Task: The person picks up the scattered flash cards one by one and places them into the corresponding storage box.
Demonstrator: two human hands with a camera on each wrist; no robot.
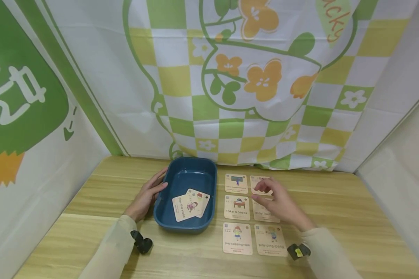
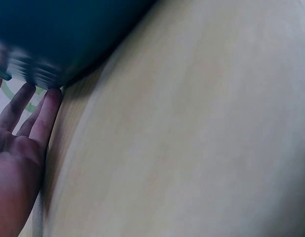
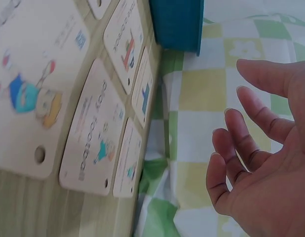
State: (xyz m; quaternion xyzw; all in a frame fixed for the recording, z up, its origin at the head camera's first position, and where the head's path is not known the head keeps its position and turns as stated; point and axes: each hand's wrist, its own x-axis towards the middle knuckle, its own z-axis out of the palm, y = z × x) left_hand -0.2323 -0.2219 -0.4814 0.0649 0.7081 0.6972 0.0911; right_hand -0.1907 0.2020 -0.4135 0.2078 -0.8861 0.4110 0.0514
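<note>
A dark blue plastic bin (image 1: 185,228) stands on the table, with a "play the violin" card (image 1: 187,208) lying over another card (image 1: 204,201) inside it. My left hand (image 1: 149,195) rests against the bin's left side; in the left wrist view its extended fingertips touch the bin's wall. To the right, cards lie in two columns of three. My right hand (image 1: 277,201) hovers over the right column, fingers loosely bent and holding nothing. It partly hides the top right card (image 1: 256,179) and the football card (image 1: 262,214). The right wrist view shows the same empty hand (image 3: 266,158) beyond the cards.
The left column holds a blackboard card (image 1: 236,183), a "take a break" card (image 1: 236,208) and a "play skipping rope" card (image 1: 237,238). Nearest me on the right is a "play ping-pong" card (image 1: 270,241). A patterned cloth (image 1: 230,139) hangs behind the wooden table (image 1: 181,259).
</note>
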